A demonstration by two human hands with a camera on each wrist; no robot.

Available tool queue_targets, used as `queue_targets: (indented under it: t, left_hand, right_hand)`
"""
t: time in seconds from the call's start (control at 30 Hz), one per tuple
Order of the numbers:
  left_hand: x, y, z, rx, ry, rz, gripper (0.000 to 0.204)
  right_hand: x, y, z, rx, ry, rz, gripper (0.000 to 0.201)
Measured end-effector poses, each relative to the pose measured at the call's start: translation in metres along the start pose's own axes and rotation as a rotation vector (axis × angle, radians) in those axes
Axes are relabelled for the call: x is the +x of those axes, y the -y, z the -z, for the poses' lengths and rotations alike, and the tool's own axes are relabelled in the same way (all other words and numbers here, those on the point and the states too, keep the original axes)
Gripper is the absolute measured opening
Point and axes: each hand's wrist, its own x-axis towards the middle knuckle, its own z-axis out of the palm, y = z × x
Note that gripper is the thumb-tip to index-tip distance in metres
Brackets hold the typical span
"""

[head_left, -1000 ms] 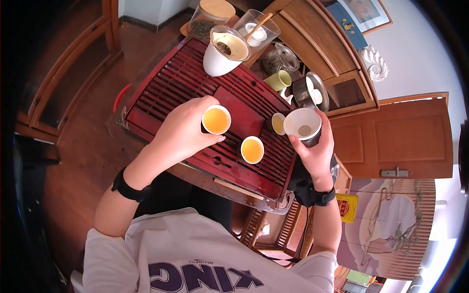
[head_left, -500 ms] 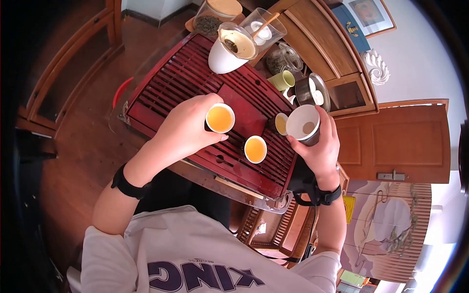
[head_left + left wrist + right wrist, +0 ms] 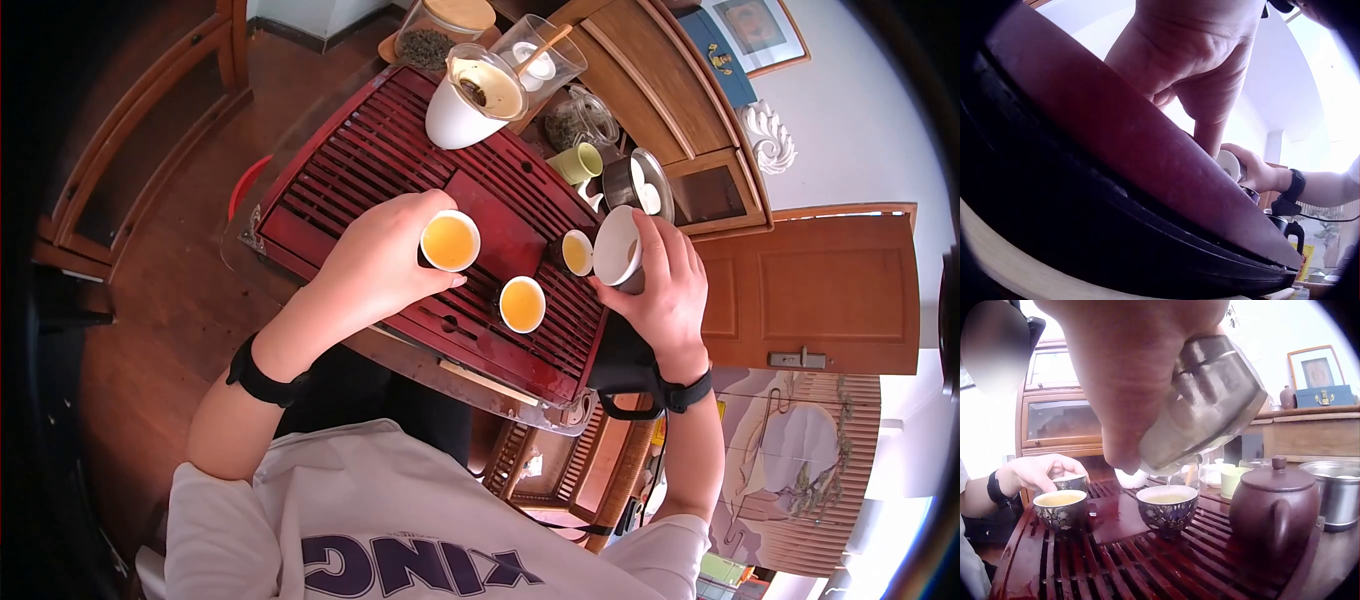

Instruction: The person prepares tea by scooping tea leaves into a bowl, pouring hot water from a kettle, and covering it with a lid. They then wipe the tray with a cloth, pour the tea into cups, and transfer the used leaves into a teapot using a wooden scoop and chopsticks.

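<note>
In the head view my left hand (image 3: 385, 250) grips a small teacup (image 3: 450, 241) of amber tea by its rim, over the dark red slatted tea tray (image 3: 345, 150). My right hand (image 3: 668, 285) is wrapped round a pitcher (image 3: 613, 243), clear-walled in the right wrist view, and tilts it over a second teacup (image 3: 577, 253). From its lip a thin stream (image 3: 1168, 480) runs into that dark patterned cup. A third teacup (image 3: 522, 305), full of amber tea, stands between the hands. The left wrist view mostly shows the tray's side (image 3: 1116, 144).
At the tray's far end stands a white vessel with a strainer (image 3: 470, 105). A brown teapot (image 3: 1275, 509), a green cup (image 3: 577, 163) and a metal pot (image 3: 622, 185) line the right side. Glass jars (image 3: 580, 122) stand behind. A black-handled kettle (image 3: 625, 375) is below my right hand.
My right hand has turned the pitcher further over towards the second teacup, and its wrist has shifted slightly right. The left hand keeps its grip on its teacup.
</note>
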Motion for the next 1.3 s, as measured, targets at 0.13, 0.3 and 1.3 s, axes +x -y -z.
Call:
queue_targets:
  t: [0.13,0.3,1.3]
  left_hand:
    - [0.000,-0.001,0.001,0.009,0.011,0.011,0.047]
    - [0.000,-0.001,0.001,0.017,0.005,0.007,0.048]
    - [0.010,-0.008,0.006,0.081,0.071,-0.005,0.046]
  right_hand:
    - [0.001,-0.002,0.001,-0.014,0.018,0.025,0.080]
    - [0.002,-0.003,0.001,-0.059,0.029,0.100,0.080]
    - [0.017,0.002,-0.041,1.143,-0.425,-0.674,0.065]
